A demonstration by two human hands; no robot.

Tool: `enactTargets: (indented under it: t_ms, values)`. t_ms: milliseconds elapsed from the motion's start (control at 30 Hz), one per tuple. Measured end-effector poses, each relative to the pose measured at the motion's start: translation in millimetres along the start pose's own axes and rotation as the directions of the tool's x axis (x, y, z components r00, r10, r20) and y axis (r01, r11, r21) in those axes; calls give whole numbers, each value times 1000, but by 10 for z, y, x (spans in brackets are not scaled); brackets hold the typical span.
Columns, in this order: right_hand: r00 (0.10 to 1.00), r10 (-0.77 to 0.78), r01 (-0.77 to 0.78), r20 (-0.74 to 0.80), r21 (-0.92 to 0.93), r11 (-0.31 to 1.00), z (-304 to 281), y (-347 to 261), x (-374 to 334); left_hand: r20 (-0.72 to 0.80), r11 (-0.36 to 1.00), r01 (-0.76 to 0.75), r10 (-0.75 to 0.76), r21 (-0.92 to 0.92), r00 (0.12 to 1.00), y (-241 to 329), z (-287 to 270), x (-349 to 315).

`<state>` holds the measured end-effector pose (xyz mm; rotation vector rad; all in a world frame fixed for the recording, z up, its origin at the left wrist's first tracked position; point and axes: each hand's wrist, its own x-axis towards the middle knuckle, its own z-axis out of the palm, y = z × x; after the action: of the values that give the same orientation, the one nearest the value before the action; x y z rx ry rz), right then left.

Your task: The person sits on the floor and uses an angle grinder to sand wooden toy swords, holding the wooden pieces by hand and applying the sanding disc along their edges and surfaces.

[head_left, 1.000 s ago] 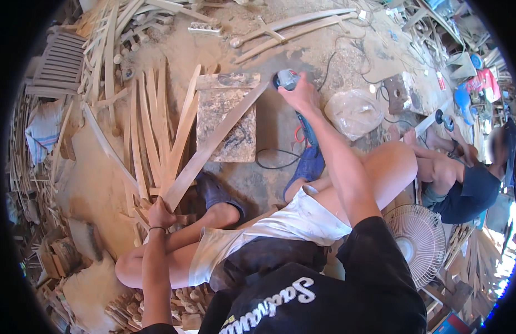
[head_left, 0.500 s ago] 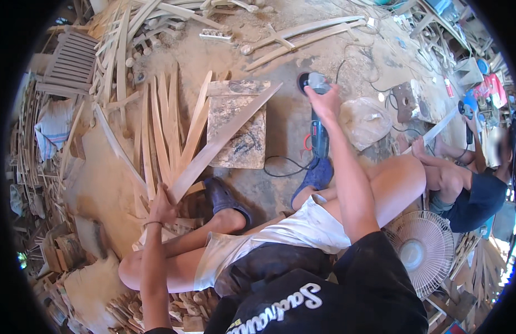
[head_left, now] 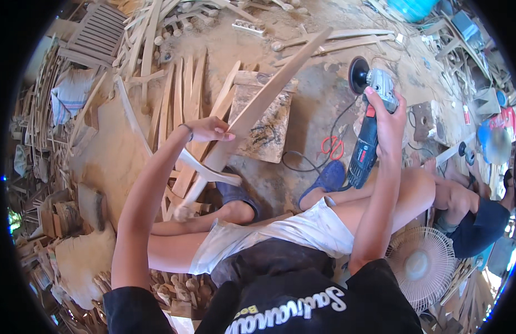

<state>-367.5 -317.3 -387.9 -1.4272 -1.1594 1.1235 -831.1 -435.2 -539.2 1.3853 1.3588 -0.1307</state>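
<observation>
Left grip [head_left: 210,129] moved up wooden sword [head_left: 272,92] (tip now well past block [head_left: 269,132]); grinder [head_left: 364,143] drawn farther right.

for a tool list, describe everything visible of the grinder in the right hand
The grinder has a long dark blue body, a grey metallic-looking head, a red patch between them and a dark round disc facing left. The right hand grips it near the head, which points forward; the tail is by the right leg, contact unclear. The disc is apart from the wooden sword; whether it spins is unclear.
</observation>
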Motion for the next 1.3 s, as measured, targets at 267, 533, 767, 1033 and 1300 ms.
enactTargets:
  t_ms: [267, 533, 767, 1033, 1300]
  values:
    - [997, -67, 70, 43, -60, 996, 11, 334, 1, -832, 993, 110, -30, 37, 554, -325, 527, -45]
    - [907, -309, 363, 286, -155, 919, 512, 580, -270, -536, 818, 275, -547, -506, 642, -664, 2286, -164]
    - [768, -97, 491, 633, -485, 724, 991, 845, -1072, -587, 829, -28, -371, -558, 720, -456, 2581, -250]
    - [582, 48, 673, 812, -514, 533, 1229, 1305, -1636, -601, 849, 22, -391, -528, 697, -264, 2585, -323]
    - [534, 98, 726, 839, -516, 455, 1376, 1337, -1748, -594, 872, 115, -414, -475, 690, -273, 2603, -325]
